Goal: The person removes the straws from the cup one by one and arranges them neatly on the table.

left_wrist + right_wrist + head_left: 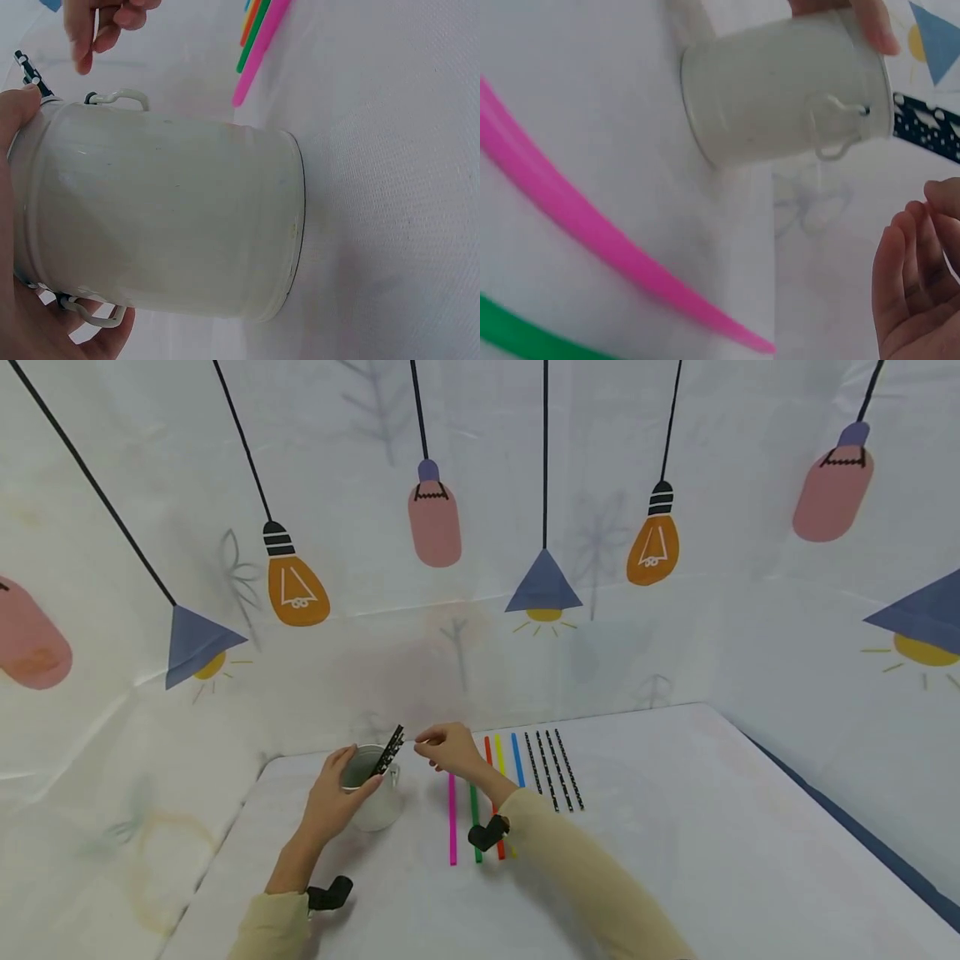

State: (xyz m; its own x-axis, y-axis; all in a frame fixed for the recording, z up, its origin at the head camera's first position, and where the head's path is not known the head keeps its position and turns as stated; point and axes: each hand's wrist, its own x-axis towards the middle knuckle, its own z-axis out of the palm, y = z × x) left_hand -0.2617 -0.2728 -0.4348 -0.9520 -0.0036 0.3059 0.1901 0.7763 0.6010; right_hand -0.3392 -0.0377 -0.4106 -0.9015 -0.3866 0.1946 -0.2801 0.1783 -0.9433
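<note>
A cream-white metal pot [378, 814] with small side handles [124, 96] stands upright on the table's left part. My left hand [330, 797] grips it round the rim, thumb on one side and fingers on the other. Dark straws with a white pattern [389, 750] lean out of its mouth; how many cannot be told. Just right of the pot, my right hand [452, 750] hovers apart from it, fingers loosely bent, and nothing shows between them. In the right wrist view its fingers [904, 262] curve near the patterned straws.
Right of the pot lie straws in a row: magenta [452, 818], green [475, 810], red-orange [500, 847], yellow [500, 752] and blue [517, 760]. Several black dotted straws [558, 768] follow. My right forearm passes above some. A white sheet with printed lamps [543, 585] hangs behind.
</note>
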